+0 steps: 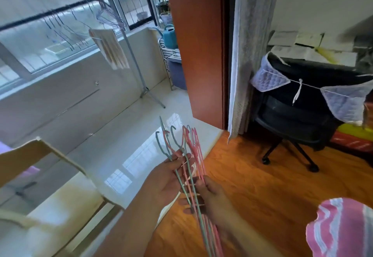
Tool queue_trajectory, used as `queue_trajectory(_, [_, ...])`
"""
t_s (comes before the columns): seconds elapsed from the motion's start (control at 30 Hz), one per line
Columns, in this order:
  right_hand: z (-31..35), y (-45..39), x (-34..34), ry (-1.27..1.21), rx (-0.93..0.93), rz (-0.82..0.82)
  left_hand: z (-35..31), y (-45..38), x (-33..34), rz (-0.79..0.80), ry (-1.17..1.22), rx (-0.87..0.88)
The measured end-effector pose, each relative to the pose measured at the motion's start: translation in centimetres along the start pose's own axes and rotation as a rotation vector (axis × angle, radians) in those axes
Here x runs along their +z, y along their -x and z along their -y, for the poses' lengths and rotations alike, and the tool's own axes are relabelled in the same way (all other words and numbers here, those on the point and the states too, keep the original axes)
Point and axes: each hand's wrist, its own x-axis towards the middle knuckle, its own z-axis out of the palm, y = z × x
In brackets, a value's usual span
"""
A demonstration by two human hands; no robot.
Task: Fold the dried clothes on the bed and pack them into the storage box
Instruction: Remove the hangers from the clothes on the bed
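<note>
You stood at the edge of a room, where the wooden floor [252, 196] met the pale tiled floor [129, 135] of a balcony. On the balcony a drying rack [139, 69] stood near the window, with empty hangers on its dark bar and one striped cloth [110, 49] hanging over it. A black office chair [298, 119] with a quilted cover tied around it stood at the right, just beside a grey curtain [246, 44]. A teal watering can [170, 35] sat on a metal shelf behind the brown door frame. A pink striped sleeve [343, 230] showed at the lower right corner. The bed, the folded clothes and the storage box were not in view. You held a bundle of thin hangers [189, 165], pink and green, with hooks pointing up. Your left hand [167, 178] supported them from behind, the grip curled around the wires. Your right hand [210, 198] pinched the same wires lower down.
</note>
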Motion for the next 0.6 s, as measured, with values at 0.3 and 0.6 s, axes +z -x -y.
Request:
queue_trajectory(0.3, [0.2, -4.4, 3.9, 0.163, 0.059, 0.105, -3.1, -0.5, -4.9, -0.226, -0.021, 0.053])
queue_trajectory(0.6, [1.3, -14.3, 11.6, 0.261, 0.172, 0.148, -10.5, -4.8, -13.8, -0.271, -0.606, 0.318])
